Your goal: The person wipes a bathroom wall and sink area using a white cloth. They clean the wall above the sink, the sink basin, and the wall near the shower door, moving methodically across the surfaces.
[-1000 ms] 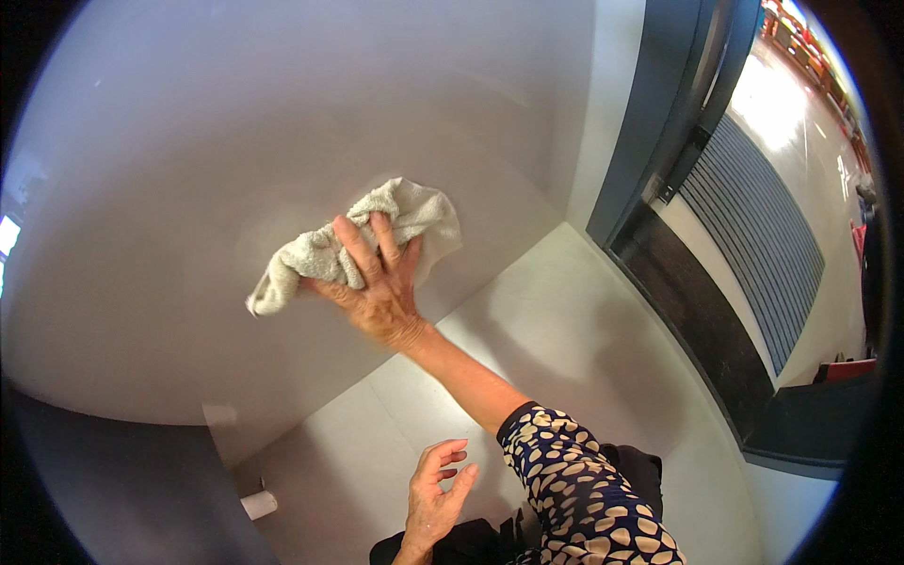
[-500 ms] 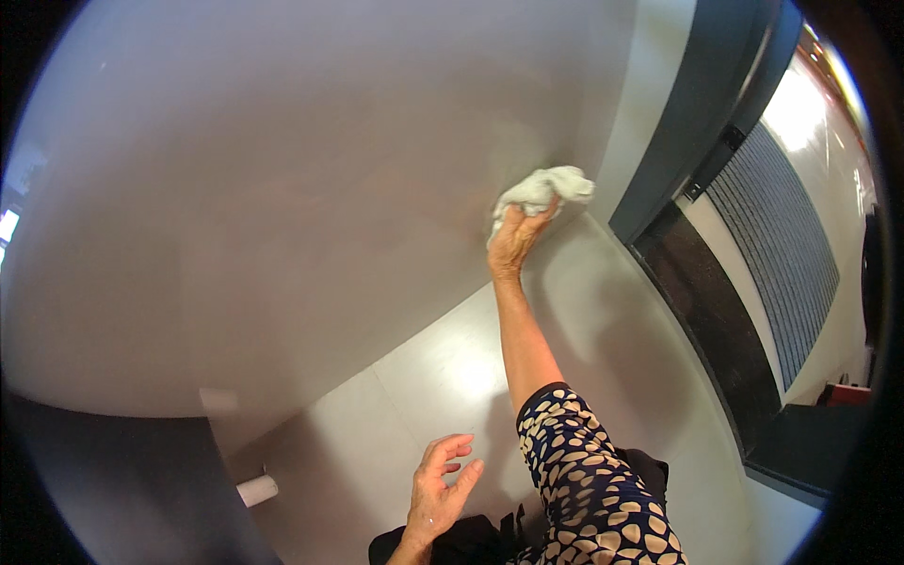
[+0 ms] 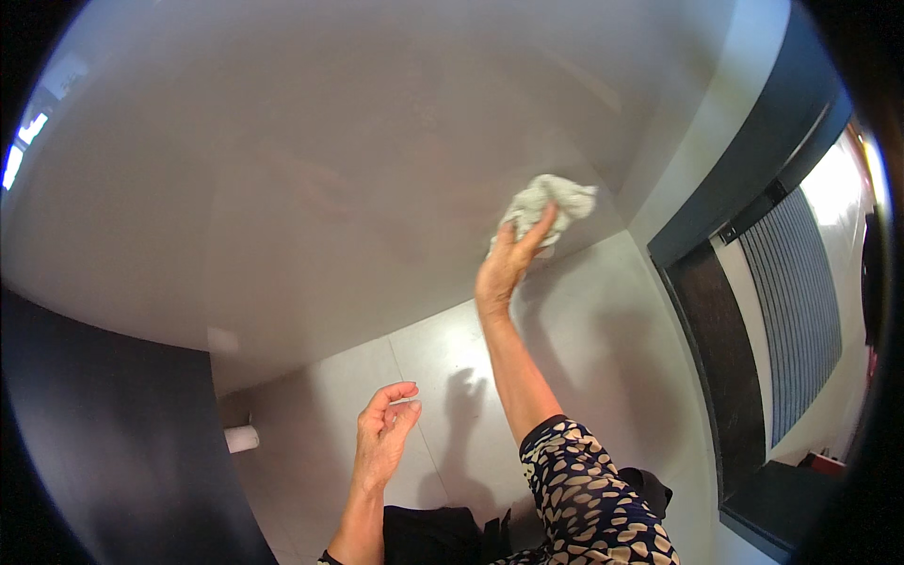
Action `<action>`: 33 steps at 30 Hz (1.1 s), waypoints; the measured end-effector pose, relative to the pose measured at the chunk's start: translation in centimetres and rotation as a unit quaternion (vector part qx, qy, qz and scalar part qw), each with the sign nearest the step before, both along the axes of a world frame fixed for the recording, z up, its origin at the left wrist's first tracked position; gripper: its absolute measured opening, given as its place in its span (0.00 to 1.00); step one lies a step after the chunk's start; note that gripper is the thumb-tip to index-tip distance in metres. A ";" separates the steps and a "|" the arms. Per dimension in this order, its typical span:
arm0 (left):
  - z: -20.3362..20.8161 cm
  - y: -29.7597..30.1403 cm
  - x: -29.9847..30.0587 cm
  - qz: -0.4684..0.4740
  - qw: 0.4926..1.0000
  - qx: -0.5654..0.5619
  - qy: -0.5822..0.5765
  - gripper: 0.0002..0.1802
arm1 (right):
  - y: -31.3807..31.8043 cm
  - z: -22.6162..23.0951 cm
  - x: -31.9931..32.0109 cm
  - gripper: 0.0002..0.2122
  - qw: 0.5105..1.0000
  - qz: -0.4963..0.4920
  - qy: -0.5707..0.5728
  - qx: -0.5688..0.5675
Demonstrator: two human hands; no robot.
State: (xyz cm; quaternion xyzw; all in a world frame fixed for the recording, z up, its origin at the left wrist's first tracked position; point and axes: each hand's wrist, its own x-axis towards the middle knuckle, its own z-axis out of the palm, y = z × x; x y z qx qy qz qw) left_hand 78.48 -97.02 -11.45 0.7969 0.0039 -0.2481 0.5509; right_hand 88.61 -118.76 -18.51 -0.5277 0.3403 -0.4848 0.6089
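My right hand [image 3: 506,268] grips a crumpled white cloth [image 3: 557,200] and presses it to a smooth, glossy grey wall [image 3: 358,179], low down near its right-hand corner. The fingers are spread over the cloth, which bunches out past the fingertips. My left hand [image 3: 381,438] hovers over the pale floor, holding nothing, its fingers loosely curved and the thumb apart from them. Its shadow falls on the floor to its right.
A dark panel [image 3: 113,414] stands at the left, with a white roll [image 3: 242,439] beside its edge. To the right are a dark door frame [image 3: 725,160], a dark threshold strip [image 3: 720,358] and a ribbed grey mat [image 3: 796,311] beyond. Pale floor tiles [image 3: 612,348] lie below.
My left hand has risen and moved left, its fingers still loosely curved. The right hand's grip on the cloth has shifted slightly, with the cloth still against the wall. The view has turned a little.
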 end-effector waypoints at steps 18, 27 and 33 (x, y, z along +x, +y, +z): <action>-3.3 3.7 0.3 -0.025 0.998 -0.053 0.006 0.17 | -5.7 1.7 -0.4 0.31 0.954 -0.102 0.048 -0.278; -2.6 3.9 -0.2 -0.026 0.999 -0.042 -0.005 0.20 | -1.5 4.4 1.7 0.28 0.923 -0.091 -0.029 -0.373; -1.6 2.3 -0.2 -0.043 0.998 -0.041 0.001 0.20 | 6.3 4.9 3.5 0.18 0.838 -0.015 -0.109 -0.535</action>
